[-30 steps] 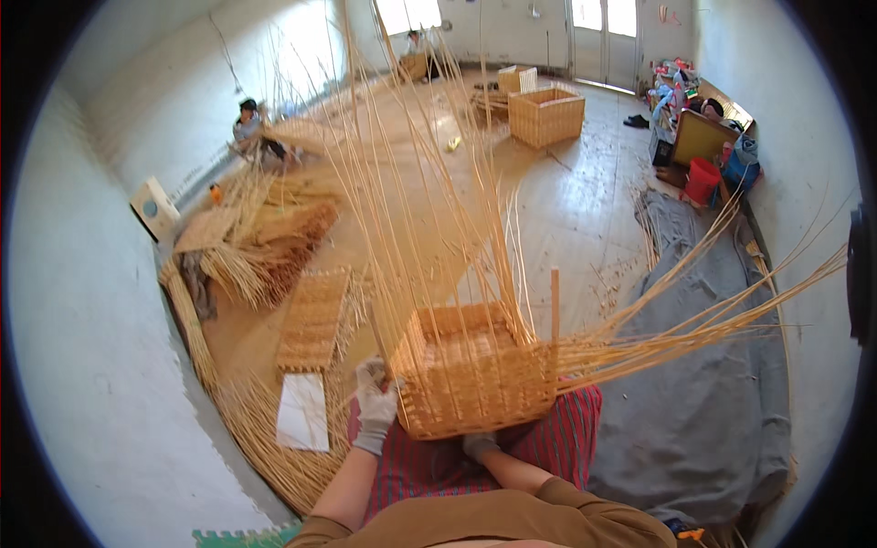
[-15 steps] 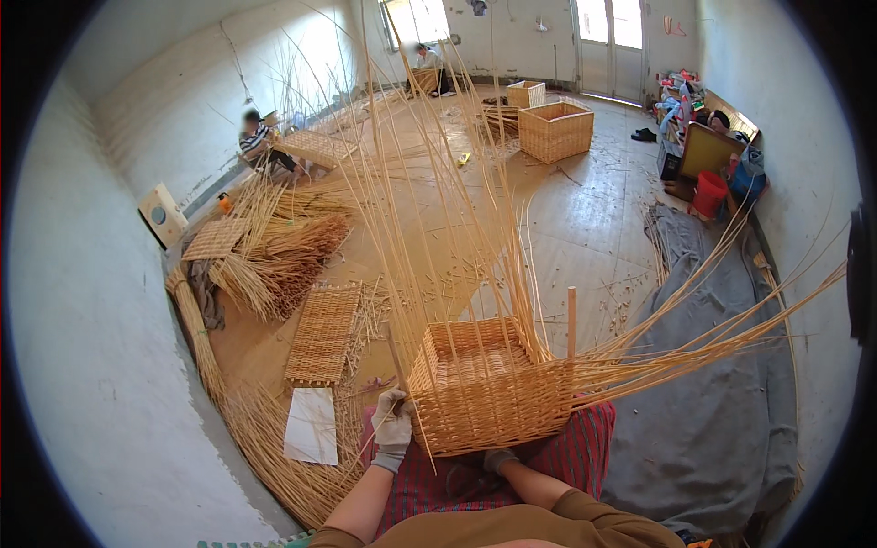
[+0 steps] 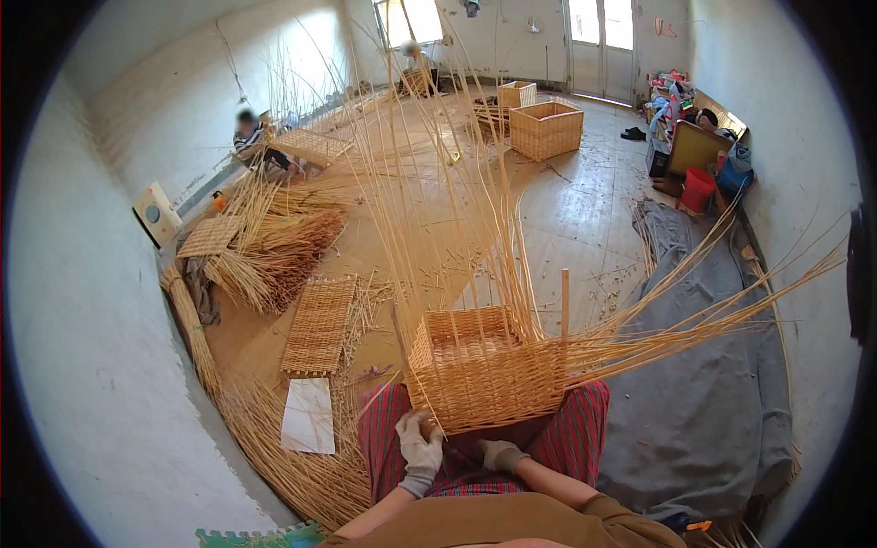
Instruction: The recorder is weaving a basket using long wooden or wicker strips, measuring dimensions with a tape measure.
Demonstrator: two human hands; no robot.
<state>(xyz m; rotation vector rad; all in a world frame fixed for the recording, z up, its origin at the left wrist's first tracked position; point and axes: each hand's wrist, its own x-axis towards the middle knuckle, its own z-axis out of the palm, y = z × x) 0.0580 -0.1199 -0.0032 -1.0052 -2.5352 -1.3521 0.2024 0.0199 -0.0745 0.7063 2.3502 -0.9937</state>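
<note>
A half-woven wicker basket (image 3: 489, 388) rests at my knees, tilted with its open top away from me. Tall willow rods (image 3: 438, 210) rise from its far and left sides, and a bundle of rods (image 3: 694, 315) sticks out to the right. A wooden stake stands at each near corner. My left hand (image 3: 420, 449), in a pale work glove, is closed at the basket's lower left corner, thumb and fingers about the edge. My right hand (image 3: 501, 455), also gloved, lies below the near bottom edge over my lap; its fingers are mostly unclear.
Loose willow rods (image 3: 283, 457), a white sheet (image 3: 309, 416) and a woven panel (image 3: 318, 326) lie left. Rod bundles (image 3: 283, 247) are piled farther off. Grey cloth (image 3: 694, 402) covers the floor at right. Finished baskets (image 3: 546, 132) stand at the back; two people sit far left.
My left hand has slid down from the basket's left side to its lower corner. My right hand has come out more from beneath the basket. The view has shifted slightly.
</note>
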